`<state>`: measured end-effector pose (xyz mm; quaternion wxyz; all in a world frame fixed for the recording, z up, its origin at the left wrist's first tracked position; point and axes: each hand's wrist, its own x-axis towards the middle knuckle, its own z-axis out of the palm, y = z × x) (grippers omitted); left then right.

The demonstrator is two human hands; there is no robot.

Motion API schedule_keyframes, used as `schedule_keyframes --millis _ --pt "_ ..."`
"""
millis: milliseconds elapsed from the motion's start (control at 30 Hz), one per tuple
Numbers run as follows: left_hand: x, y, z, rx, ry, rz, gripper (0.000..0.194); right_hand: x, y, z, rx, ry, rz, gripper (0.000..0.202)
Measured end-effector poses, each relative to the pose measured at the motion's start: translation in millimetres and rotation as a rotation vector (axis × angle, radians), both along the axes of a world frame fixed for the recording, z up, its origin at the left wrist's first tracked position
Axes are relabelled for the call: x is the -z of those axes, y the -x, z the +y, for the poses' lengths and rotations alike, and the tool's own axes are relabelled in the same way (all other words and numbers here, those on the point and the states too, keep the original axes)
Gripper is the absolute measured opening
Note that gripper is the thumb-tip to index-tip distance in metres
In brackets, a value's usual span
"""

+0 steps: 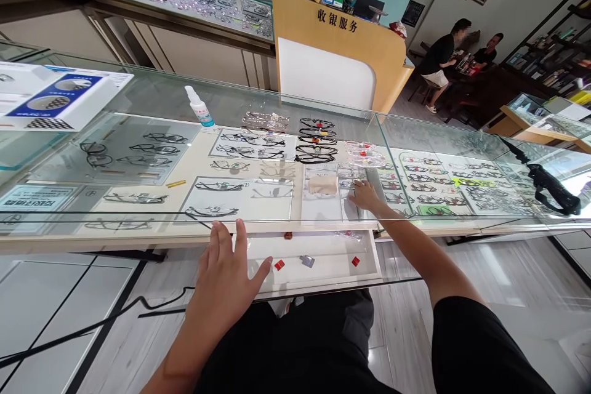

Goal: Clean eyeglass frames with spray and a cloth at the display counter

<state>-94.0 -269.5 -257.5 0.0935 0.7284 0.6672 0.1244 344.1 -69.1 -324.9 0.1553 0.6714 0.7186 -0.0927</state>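
Observation:
My left hand [226,277] is open, its fingers spread over the left end of a pulled-out white drawer [339,258]. In the drawer lie two small red pieces [279,265], a small grey piece [308,261] and a brown bit [288,236]. My right hand [366,196] reaches forward at the glass counter, fingers apart, beside a grey strip [376,181] and some eyeglasses [348,181]. Whether it touches them I cannot tell; nothing shows in its grasp. Left of it lies a beige cloth-like piece [322,184]. Black-framed eyeglasses [316,140] stand in a column beyond.
A white spray bottle [200,108] stands on the counter, with a blue-and-white box [55,98] at far left. A black strapped object [549,188] lies at right. Behind are a wooden cashier desk [388,55] and two seated people [441,58].

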Motion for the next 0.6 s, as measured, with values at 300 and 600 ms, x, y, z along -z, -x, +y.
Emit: schedule_keyframes --millis 300,600 --pt "-4.1 -1.6 0.5 0.001 0.015 0.011 0.102 -7.5 2.2 -5.3 0.009 0.007 0.021 0.071" --pt "-1.3 -1.7 0.5 -0.003 0.004 0.017 0.103 -41.9 40.6 -45.9 -0.091 0.103 0.064 0.061"
